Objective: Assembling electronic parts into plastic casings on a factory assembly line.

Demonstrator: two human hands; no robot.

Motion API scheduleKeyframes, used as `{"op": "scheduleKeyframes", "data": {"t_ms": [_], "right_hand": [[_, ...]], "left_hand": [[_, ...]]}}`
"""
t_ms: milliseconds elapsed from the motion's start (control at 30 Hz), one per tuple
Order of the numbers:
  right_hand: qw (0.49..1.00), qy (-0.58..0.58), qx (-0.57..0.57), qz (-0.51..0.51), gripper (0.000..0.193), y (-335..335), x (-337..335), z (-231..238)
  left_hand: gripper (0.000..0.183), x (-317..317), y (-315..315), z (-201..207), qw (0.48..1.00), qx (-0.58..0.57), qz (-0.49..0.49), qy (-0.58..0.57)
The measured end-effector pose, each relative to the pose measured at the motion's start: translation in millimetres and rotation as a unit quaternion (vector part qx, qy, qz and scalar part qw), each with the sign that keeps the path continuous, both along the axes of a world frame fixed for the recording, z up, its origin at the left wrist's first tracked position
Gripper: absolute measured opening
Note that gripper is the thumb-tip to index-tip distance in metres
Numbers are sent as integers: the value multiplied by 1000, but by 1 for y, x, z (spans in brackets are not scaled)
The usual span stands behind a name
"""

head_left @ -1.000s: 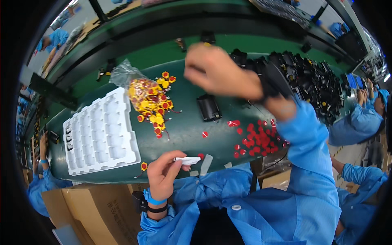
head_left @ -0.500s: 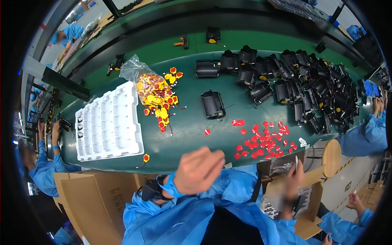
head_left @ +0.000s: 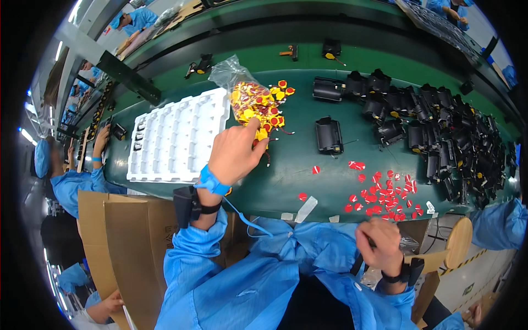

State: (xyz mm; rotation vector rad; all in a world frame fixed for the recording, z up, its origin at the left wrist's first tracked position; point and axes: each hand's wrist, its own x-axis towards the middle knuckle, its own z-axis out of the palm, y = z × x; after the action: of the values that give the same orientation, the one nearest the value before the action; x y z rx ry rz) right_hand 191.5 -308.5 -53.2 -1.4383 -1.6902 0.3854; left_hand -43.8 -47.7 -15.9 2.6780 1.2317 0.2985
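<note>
Over there on the table [head_left: 275,187] I have the tray [head_left: 181,137] at left, the bag [head_left: 228,72] and wired parts [head_left: 278,94] just right of it, then a lone housing [head_left: 329,135]. Farther right I see heaped housings [head_left: 440,129]; loose discs [head_left: 389,199] lie nearer. A carton [head_left: 131,242] stands off the near left edge.

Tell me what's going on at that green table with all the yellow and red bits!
A person in blue has their left hand at the yellow and red parts, with a white tray beside it. It's hard to tell whether the fingers grip one. The right hand is curled near the table's front edge, below the red discs. One black holder sits alone mid-table, and many more are heaped on the right.
</note>
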Motion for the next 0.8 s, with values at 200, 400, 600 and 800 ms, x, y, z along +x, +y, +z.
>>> {"op": "scheduleKeyframes", "data": {"t_ms": [200,400,600,800], "right_hand": [[993,-80,71,49,16,73,2,29],[955,-283,84,-36,27,134,15,28],[994,-45,94,35,26,114,-6,24],[978,196,-50,47,21,81,-39,14]], "left_hand": [[24,-10,16,-34,999,5,-45,-12],[15,-13,1,-4,976,-192,22,-98],[20,4,-66,-13,916,-79,-96,-382],[25,35,-113,-33,895,-22,-109,-432]]}}
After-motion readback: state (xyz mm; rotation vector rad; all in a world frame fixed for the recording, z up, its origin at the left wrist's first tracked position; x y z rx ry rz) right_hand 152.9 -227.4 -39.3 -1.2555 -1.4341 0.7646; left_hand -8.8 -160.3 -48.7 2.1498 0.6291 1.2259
